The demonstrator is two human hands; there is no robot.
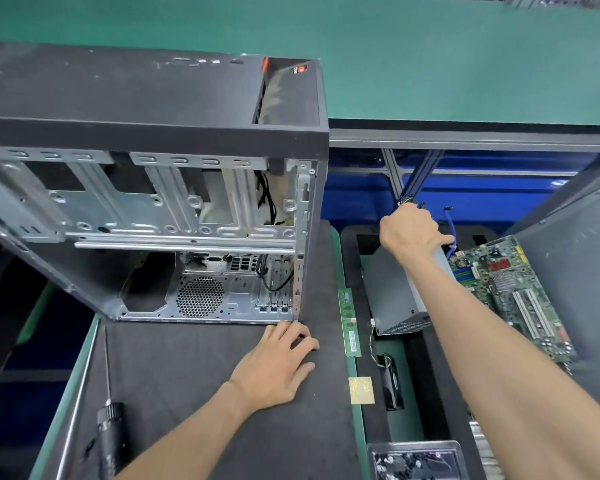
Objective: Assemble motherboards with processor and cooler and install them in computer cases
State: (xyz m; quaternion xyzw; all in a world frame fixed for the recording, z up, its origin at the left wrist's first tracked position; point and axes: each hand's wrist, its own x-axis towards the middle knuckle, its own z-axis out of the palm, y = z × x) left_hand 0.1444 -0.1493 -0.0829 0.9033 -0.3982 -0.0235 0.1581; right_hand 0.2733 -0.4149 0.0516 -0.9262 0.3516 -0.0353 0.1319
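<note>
Nearest the viewer, left of the open black-and-silver metal computer case (174, 188), a black-handled long-shaft screwdriver (110, 420) lies on the dark mat. At the case's near right corner the left hand (278, 362) rests flat, fingers relaxed and spread. Right of the case lie a square gold processor (361, 390) and a green memory stick (349, 322). Farther right, the right hand (411, 233) grips a bundle of cables atop a grey metal power supply box (395, 296), beside the green motherboard (513, 289).

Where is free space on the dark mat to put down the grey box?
Bare mat lies between the screwdriver and the left hand, below the open case. The right tray is crowded: motherboard, memory stick, processor.
</note>
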